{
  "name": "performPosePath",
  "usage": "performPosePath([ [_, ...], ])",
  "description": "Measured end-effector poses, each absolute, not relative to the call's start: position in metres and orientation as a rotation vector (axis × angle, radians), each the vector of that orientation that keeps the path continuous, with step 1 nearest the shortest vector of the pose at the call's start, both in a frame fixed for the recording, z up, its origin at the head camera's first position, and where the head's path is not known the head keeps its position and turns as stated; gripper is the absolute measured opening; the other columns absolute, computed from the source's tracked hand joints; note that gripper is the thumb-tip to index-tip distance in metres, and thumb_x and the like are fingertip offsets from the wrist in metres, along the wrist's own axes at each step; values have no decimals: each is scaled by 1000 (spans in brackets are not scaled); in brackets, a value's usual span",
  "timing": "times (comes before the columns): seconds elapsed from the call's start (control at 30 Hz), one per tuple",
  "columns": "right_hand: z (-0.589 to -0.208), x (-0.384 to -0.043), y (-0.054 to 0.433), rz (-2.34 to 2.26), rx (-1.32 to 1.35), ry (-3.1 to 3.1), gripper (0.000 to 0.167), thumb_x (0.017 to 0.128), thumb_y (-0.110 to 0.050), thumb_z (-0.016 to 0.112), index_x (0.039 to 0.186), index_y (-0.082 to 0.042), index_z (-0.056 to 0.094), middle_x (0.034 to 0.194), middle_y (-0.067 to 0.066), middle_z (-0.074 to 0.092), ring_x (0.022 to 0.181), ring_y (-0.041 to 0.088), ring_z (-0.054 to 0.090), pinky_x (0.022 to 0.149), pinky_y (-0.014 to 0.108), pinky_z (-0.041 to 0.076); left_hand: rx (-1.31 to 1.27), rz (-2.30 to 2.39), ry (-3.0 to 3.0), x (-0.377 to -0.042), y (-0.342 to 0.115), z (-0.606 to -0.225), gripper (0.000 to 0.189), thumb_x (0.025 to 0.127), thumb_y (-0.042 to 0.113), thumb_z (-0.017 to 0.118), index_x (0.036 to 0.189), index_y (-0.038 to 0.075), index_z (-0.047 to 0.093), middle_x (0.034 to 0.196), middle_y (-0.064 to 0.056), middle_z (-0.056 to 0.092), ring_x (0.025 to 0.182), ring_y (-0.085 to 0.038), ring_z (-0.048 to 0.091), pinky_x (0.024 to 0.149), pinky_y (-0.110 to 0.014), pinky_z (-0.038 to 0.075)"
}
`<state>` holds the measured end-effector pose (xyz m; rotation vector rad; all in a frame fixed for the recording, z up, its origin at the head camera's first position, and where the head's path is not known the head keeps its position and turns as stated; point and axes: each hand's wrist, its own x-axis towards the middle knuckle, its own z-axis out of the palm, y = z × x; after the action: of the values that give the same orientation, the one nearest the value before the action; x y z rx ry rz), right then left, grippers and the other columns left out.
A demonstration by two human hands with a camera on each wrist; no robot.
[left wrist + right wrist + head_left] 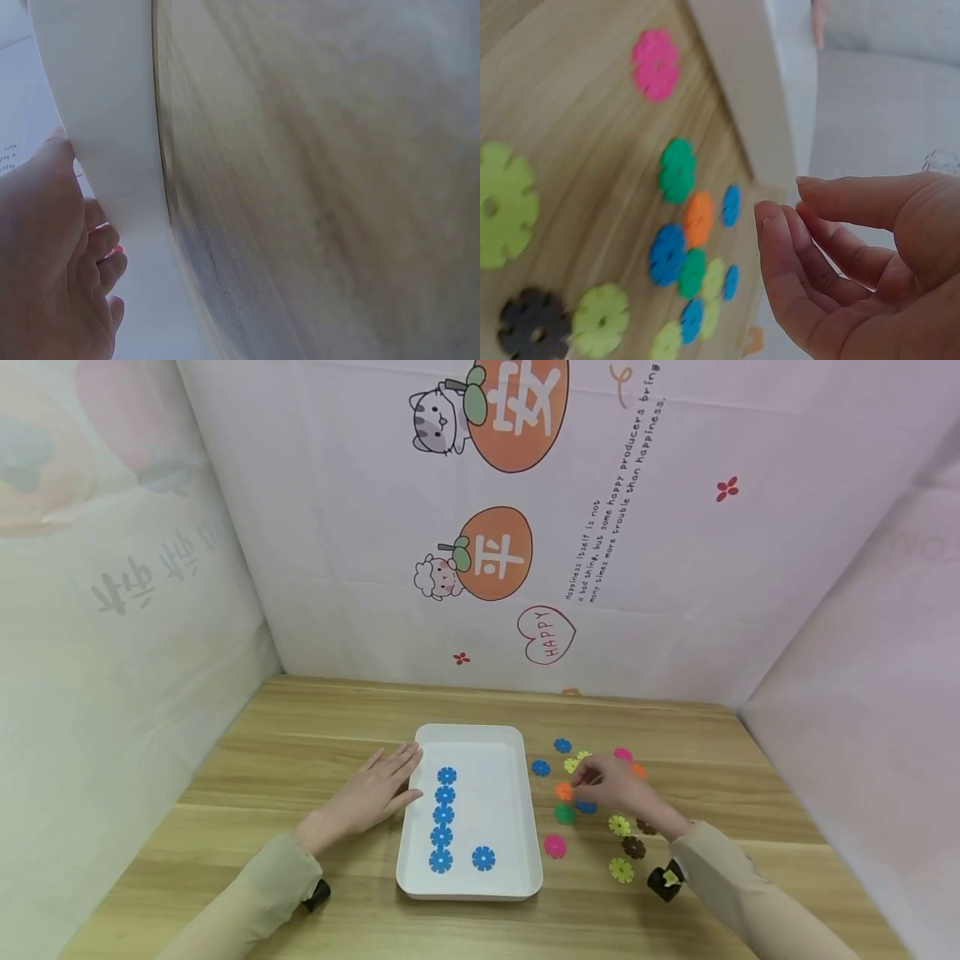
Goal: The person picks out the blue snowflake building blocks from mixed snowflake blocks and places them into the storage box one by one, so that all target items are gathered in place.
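My left hand [375, 793] rests on the left rim of a white tray [487, 747], fingers extended toward the back. In the left wrist view the thumb lies at the rim of the tray [97, 90]. Several blue notched discs [442, 815] form a column inside the tray on the left; another blue disc [483, 858] lies apart at the lower right. Over the loose discs, right of the tray, hovers my right hand [617, 787], its thumb and fingertips close together. In the right wrist view no disc shows between the fingers [780, 247].
Scattered on the wooden table [330, 718] right of the tray are discs: green [565, 814], orange [564, 791], pink [555, 846], yellow [621, 870], brown [633, 847] and blue [541, 767]. A printed white cloth [360, 568] encloses the back and sides.
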<state>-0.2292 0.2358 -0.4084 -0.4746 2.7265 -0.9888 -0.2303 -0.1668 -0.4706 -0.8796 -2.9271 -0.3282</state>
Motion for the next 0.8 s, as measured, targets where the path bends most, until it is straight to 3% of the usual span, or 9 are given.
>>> performPosePath([
  [0.33,-434,-233,263,-864,-389,2841,12,85,-10,73,89,-2,64,85,6,67,77,14,58,64,24,49,-881,-324,-2938,-230,-169,-473,71,104,49,43,157,7,25,165,-12,23,153,-30,25,125,-56,18],
  [0.8,-449,-235,256,-877,-255,2812,24,77,-13,83,81,-1,63,77,6,62,68,14,52,57,24,46,-877,-329,-2932,-229,-170,-475,70,104,49,42,157,7,25,165,-11,22,153,-30,25,126,-56,17],
])
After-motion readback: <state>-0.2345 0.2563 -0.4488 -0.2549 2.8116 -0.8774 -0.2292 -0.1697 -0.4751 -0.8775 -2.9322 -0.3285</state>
